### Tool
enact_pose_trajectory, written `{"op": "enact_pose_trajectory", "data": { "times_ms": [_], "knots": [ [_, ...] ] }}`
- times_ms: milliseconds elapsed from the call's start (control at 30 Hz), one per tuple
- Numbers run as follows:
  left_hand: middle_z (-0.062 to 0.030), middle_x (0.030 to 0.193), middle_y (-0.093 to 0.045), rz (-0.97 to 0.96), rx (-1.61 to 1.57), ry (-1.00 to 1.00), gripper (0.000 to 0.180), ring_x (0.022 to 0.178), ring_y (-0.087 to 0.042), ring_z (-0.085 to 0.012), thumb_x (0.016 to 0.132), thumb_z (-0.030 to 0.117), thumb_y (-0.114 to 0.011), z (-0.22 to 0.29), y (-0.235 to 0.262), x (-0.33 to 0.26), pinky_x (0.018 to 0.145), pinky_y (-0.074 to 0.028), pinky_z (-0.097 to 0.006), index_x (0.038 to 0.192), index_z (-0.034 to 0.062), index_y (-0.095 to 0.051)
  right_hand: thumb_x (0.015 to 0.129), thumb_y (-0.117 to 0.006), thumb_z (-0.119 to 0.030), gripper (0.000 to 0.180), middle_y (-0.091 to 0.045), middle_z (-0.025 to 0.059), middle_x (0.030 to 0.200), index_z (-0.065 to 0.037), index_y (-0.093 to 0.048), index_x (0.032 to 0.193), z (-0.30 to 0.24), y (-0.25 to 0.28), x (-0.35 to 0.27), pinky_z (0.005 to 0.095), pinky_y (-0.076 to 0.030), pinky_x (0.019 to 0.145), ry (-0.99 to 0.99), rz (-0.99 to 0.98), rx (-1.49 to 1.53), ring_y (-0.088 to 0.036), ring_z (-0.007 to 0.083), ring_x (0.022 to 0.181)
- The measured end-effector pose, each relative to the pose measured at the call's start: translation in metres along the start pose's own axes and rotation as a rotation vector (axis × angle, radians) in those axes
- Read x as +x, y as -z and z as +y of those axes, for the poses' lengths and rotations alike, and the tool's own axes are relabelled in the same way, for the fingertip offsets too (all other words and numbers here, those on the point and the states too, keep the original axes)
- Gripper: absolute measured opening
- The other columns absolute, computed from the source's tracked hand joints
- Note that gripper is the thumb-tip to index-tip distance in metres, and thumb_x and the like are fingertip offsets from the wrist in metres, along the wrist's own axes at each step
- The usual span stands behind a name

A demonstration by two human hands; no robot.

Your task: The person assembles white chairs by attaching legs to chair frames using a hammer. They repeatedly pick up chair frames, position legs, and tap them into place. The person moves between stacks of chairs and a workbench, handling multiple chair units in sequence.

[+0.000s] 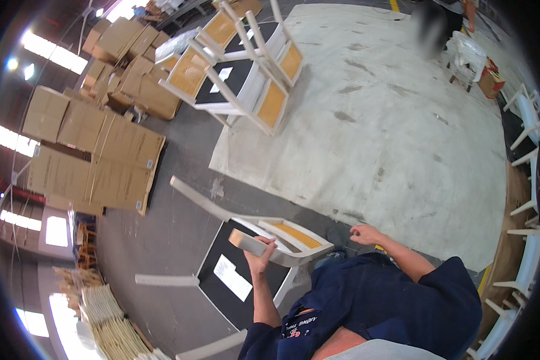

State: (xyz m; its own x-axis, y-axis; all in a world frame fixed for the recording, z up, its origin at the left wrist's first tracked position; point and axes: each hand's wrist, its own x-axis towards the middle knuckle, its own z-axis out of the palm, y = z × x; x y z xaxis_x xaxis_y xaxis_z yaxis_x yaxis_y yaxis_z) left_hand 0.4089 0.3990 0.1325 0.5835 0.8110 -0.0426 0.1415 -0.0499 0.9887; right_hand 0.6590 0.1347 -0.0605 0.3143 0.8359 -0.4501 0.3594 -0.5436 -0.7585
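Observation:
A pale-framed chair (204, 294) is tipped over in front of me, its black seat underside facing up with a white paper label (233, 277) on it. My left hand (259, 257) is wrapped round one of its legs (245, 241), close to the leg's squared end. The chair's back, with a yellow woven cane panel (298, 235), lies nearest my body. Off to the right, my right hand (365, 235) is held over the edge of the pale floor sheet, apart from the chair, its fingers loosely bent and nothing visible in them.
More upturned chairs (240, 78) stand stacked ahead on the left. Cardboard boxes (96, 150) are piled farther left. A stained white sheet (366, 132) covers the floor ahead. Along the right edge is a row of white chair frames (528, 258). Another person (450, 18) stands far right beside a wrapped chair (467, 59).

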Motion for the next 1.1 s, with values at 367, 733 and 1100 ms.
{"op": "enact_pose_trajectory", "data": {
  "times_ms": [367,733,1100],
  "knots": [
    [-0.0102,0.07,-0.054,0.087,-0.36,-0.275,0.019,0.063,-0.057,-0.023,0.082,0.018,-0.058,0.147,-0.008,0.162,0.064,-0.05,-0.038,0.087,0.0013,-0.051,0.098,-0.043,-0.031,0.036,-0.063,0.0129,0.101,0.001,-0.056,0.108,0.041,0.029,0.054,0.043,-0.052,0.085,-0.512,0.012,1.619,-0.061,0.0275,0.091],
    [-0.0062,0.068,-0.044,-0.368,-0.689,-0.686,0.027,0.06,-0.049,-0.0185,0.087,0.03,-0.053,0.315,-0.222,0.248,0.06,-0.047,-0.037,0.084,0.0065,-0.041,0.092,-0.056,-0.034,0.05,-0.054,0.0302,0.12,0.009,-0.054,0.118,-0.011,0.323,0.257,0.0533,-0.045,0.099,0.374,-0.307,2.545,-0.053,0.0407,0.114],
    [-0.0047,0.072,-0.048,-1.109,-0.897,-0.607,0.033,0.062,-0.051,-0.0173,0.089,0.038,-0.053,0.407,-0.493,0.503,0.058,-0.046,-0.034,0.09,0.007,-0.043,0.091,-0.049,-0.009,0.048,-0.042,0.0068,0.098,0.004,-0.029,0.132,0.098,0.689,0.235,0.0331,-0.054,0.062,1.328,-0.663,2.815,-0.052,0.018,0.076]
  ]
}}
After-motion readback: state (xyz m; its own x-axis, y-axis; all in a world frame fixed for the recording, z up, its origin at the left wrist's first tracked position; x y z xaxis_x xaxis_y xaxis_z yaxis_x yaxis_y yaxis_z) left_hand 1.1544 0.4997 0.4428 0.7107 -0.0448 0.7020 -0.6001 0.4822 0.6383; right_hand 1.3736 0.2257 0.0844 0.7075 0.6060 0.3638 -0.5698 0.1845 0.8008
